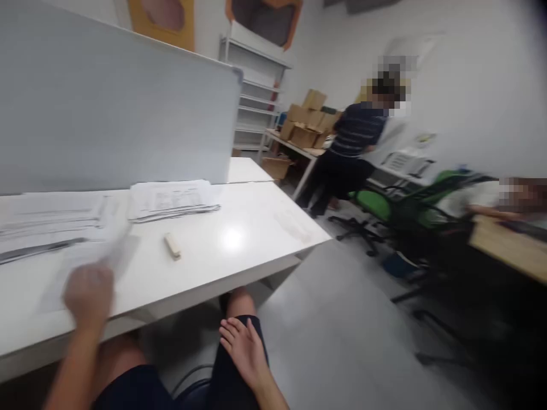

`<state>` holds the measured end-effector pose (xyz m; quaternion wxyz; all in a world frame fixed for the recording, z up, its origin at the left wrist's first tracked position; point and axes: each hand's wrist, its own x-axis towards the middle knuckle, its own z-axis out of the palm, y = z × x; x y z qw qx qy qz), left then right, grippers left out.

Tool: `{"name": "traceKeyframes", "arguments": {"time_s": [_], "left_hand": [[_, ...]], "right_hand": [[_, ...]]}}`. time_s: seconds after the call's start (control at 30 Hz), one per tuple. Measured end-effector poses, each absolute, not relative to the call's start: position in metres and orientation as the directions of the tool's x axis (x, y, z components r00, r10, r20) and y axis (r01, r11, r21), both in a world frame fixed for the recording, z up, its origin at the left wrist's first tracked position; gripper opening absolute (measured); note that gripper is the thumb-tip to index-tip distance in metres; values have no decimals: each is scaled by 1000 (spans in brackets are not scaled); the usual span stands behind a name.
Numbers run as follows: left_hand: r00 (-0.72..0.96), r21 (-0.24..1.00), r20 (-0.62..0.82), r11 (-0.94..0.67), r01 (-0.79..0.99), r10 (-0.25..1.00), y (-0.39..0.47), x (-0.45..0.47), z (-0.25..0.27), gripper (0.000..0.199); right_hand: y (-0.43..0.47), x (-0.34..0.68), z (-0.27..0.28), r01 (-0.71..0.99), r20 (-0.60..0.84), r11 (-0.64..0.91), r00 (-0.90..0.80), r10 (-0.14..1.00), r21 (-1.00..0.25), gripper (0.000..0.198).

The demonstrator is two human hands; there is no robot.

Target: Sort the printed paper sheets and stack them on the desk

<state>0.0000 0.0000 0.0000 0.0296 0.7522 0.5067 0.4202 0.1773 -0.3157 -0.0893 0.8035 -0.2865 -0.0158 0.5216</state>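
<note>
White desk (pixel 239 239) top, glossy; left hand (pixel 89 295) blurred over its near edge at 8 o'clock, pinching a sheet of paper (pixel 111 255) that smears upward from the fingers; grip looks closed on the sheet, finger detail lost to blur; right hand (pixel 242 344) flat and open on the right thigh at 6 o'clock, fingers spread, holding nothing; small beige block (pixel 172 246) lies on the desk just right of the sheet, apart from it; paper stack (pixel 171 199) at 11 o'clock against the grey partition (pixel 115 108); more papers (pixel 47 225) at 9 o'clock; a person in a striped shirt (pixel 352 148) stands at 1 o'clock by cardboard boxes (pixel 310 119); green chair (pixel 384 205) at 3 o'clock.
</note>
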Motion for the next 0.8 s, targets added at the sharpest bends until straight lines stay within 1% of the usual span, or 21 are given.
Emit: {"name": "traceKeyframes", "arguments": {"time_s": [0.03, 0.07, 0.1, 0.13, 0.17, 0.2, 0.23, 0.27, 0.33, 0.37, 0.43, 0.53, 0.6, 0.7, 0.77, 0.8], "left_hand": [[58, 514, 652, -497, 699, 756, -31, -4, -11, 36], [92, 516, 695, -584, 626, 713, -63, -8, -25, 28], [121, 485, 759, -680, 550, 640, -94, -11, -40, 21], [220, 455, 761, -743, 491, 610, -123, -13, -56, 13], [324, 429, 755, -803, 414, 570, -150, -15, -70, 8], [394, 437, 736, -831, 345, 550, -174, -15, -81, 13], [445, 495, 671, -804, 329, 594, -195, -13, -88, 18], [468, 544, 610, -768, 338, 639, -211, -11, -91, 20], [476, 591, 550, -723, 359, 686, -233, -3, -87, 22], [472, 589, 545, -717, 372, 693, -239, 0, -83, 23], [467, 553, 558, -727, 407, 686, -245, 2, -75, 28], [508, 487, 553, -751, 446, 660, -249, -4, -67, 35], [562, 484, 514, -760, 433, 648, -251, -10, -63, 35], [643, 559, 440, -752, 350, 627, -252, -13, -54, 35], [652, 637, 444, -729, 253, 614, -250, -11, -49, 49], [606, 677, 466, -701, 224, 644, -249, -8, -47, 57]], "right_hand": [[-315, 170, -91, -846, -263, 223, 384, 885, -484, 51], [-314, 165, -89, -846, -247, 166, 328, 912, -507, 58], [-311, 161, -85, -833, -226, 123, 285, 932, -540, 63], [-308, 159, -79, -812, -202, 98, 258, 945, -575, 66], [-302, 156, -72, -795, -185, 80, 236, 954, -602, 68], [-296, 153, -65, -782, -187, 60, 222, 957, -620, 68], [-289, 150, -58, -775, -211, 42, 224, 952, -631, 68], [-282, 145, -52, -771, -255, 24, 240, 937, -636, 67], [-271, 135, -44, -768, -362, -3, 298, 883, -640, 65], [-268, 130, -41, -766, -403, -11, 326, 855, -643, 64], [-267, 124, -38, -761, -437, -23, 347, 830, -648, 64], [-277, 126, -38, -749, -429, -73, 293, 854, -658, 66], [-287, 130, -39, -735, -423, -116, 247, 872, -668, 70], [-297, 137, -39, -726, -449, -162, 220, 866, -668, 75], [-298, 141, -37, -739, -475, -168, 226, 851, -653, 77], [-297, 144, -36, -746, -490, -168, 234, 840, -644, 78]]}}
